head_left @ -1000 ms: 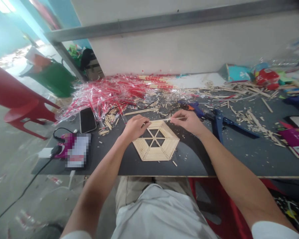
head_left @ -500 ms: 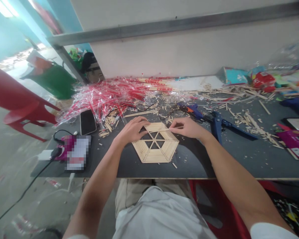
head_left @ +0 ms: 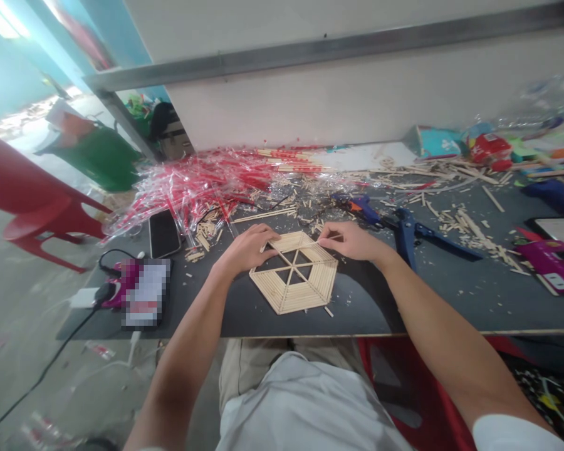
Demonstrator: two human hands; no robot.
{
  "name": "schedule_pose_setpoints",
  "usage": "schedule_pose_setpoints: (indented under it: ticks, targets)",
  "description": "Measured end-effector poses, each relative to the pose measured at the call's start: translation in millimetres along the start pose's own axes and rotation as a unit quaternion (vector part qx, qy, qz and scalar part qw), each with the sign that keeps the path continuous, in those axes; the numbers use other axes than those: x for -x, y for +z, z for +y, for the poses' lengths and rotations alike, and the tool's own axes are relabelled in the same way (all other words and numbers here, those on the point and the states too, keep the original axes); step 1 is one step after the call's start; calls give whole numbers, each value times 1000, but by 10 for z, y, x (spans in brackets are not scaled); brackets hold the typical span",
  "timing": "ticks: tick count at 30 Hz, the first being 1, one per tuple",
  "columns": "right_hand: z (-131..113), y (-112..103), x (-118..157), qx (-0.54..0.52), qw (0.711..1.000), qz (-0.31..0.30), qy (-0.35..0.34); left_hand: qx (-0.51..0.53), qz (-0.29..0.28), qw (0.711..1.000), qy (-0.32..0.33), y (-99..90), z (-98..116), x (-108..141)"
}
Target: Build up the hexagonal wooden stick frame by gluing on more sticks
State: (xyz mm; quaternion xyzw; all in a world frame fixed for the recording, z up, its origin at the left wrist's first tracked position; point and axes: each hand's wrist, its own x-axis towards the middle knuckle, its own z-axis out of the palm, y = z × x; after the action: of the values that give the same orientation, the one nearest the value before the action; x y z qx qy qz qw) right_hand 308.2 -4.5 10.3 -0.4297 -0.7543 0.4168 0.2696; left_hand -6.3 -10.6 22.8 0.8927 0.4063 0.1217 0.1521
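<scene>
A hexagonal panel of pale wooden sticks (head_left: 305, 299) lies flat on the dark table, with spokes meeting at its middle and gaps around the centre. My left hand (head_left: 250, 247) is closed on its upper-left corner, fingers at the edge and thumb toward the inside. At the upper-right side, my right hand (head_left: 352, 240) pinches a thin wooden stick (head_left: 314, 242) that lies across the panel's top part. The fingertips hide part of that stick. Just beyond the right hand are a blue glue gun (head_left: 364, 207) and a blue cutter-like tool with long handles (head_left: 407, 238).
Red-and-clear wrappers (head_left: 207, 175) heap at the back left. Stick offcuts (head_left: 470, 228) scatter across the table (head_left: 357, 313). A dark phone (head_left: 164, 233) and a cabled phone (head_left: 146, 291) lie left. A purple box (head_left: 548, 266) sits far right. A red chair (head_left: 42, 200) stands beside the table.
The hexagonal panel has turned slightly counterclockwise, its lower edge swinging right. Both hands keep their hold in nearly the same places. The camera view has shifted a little.
</scene>
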Motion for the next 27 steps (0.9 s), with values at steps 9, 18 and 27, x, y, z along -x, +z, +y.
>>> schedule_pose_setpoints:
  ticks: [9,18,27]
  targets:
    - [-41,21,2,-2,999,-18,26,35,22,999,15,60,-84,-34]
    - [17,19,9,11,1000,-10,15,67,49,996,22,103,-88,-75]
    - [1,18,25,89,996,-26,-9,86,76,993,2,206,-65,-144]
